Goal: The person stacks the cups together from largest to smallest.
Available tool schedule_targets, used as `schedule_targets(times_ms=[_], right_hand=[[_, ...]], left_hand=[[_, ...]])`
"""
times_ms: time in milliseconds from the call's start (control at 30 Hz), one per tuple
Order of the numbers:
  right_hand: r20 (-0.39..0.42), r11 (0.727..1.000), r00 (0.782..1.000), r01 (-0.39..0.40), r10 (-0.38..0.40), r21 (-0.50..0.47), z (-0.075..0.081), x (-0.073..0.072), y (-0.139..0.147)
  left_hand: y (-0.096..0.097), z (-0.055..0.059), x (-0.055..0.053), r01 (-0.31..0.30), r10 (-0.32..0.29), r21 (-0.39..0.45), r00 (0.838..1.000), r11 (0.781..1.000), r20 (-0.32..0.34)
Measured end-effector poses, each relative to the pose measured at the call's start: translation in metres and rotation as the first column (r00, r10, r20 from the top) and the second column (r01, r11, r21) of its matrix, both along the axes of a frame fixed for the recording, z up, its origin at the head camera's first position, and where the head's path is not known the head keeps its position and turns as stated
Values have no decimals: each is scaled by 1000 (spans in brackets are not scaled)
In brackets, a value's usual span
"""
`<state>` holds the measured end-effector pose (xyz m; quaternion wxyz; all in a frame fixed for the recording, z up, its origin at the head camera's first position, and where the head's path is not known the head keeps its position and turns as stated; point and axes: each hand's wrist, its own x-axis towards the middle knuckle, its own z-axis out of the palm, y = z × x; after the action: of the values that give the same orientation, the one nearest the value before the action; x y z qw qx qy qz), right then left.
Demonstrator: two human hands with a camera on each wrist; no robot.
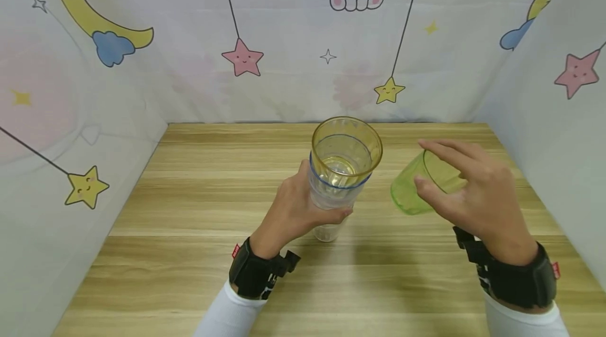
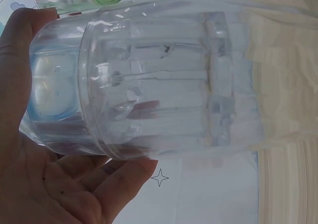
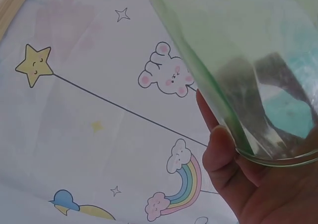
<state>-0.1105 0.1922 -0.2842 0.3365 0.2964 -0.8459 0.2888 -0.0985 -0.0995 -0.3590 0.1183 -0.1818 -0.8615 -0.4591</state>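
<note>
- In the head view I have a tall stack of nested clear ribbed tumblers [image 1: 337,197] near the middle, over the wood-grain bench [image 1: 213,211]; the top one has an amber rim [image 1: 380,150], and a blue rim [image 1: 338,186] shows below it.
- The left hand [image 1: 298,203] has its grip closed round the stack, thumb across the near side.
- To the right, a translucent green tumbler [image 1: 411,184] hangs tilted, apart from the stack, base down and to the left.
- The right hand [image 1: 487,195] has that green tumbler pinched at the mouth end between thumb and fingers.
- I'd expect all of them to be light, stiff and smooth enough to slip; whether glass or plastic I can't tell, so I'd treat them as breakable.
- I'd hold the stack low round the body, and the green one by opposite sides of its wall, without squeezing the lip hard.
- I can't count the tumblers through the overlapping walls, nor tell whether the lowest touches the bench.
- The right hand covers part of the green mouth; my right wrist view cuts that tumbler off.
</note>
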Motion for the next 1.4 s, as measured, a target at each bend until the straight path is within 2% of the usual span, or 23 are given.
schedule_targets(times_ms=[267,633,1400], right_hand=[[-49,999,998,-34,33,-30,11,2,-5],[-103,996,993,-62,55,-58,18,2,-10],[-140,979,981,-156,137,-132,35,6,-19]], left_hand=[[0,1,0,1,-1,8,1000,1000,10],[0,0,0,-5,5,-10,1000,1000,8],[0,0,-1,1,-1,-9,1000,1000,1]])
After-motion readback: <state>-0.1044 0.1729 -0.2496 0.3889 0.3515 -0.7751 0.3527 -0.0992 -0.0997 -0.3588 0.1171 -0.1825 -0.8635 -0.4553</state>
